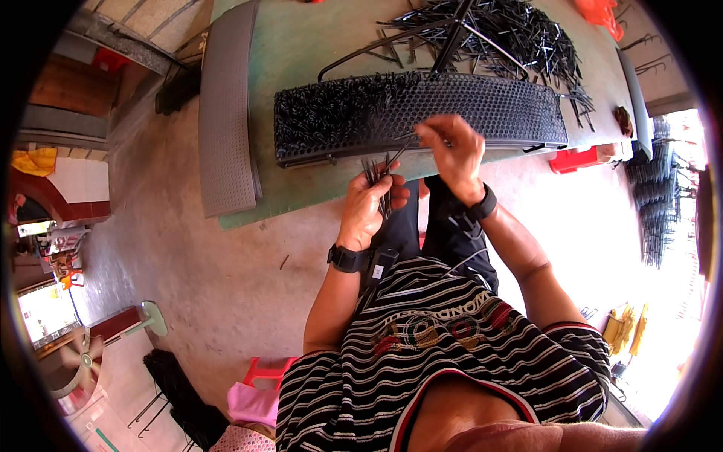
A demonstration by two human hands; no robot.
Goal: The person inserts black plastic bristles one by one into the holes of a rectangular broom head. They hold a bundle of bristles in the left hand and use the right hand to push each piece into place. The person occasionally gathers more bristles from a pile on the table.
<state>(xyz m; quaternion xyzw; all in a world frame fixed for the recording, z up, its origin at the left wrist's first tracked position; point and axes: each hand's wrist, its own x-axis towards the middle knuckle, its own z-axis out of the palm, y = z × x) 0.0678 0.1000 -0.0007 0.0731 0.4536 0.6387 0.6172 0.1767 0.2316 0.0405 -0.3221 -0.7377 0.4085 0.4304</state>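
My left hand [363, 211], below the table's front edge, is closed around a small bunch of thin black strips [370, 172]. My right hand [458, 151], slightly higher and to the right, pinches the end of a single thin black strip [405, 148], whose lower end reaches down to my left hand. Just beyond both hands, a long black perforated panel [482, 109] lies along the near side of the table. Dense black bristle-like strips [324, 113] fill its left part. Open round holes show across its right part.
A large loose pile of black strips [520, 41] lies on the green table [290, 45] behind the panel. A black wire frame [361, 51] stands between them. Grey perforated sheets [226, 113] overhang the table's left end. A red stool [267, 371] stands at lower left.
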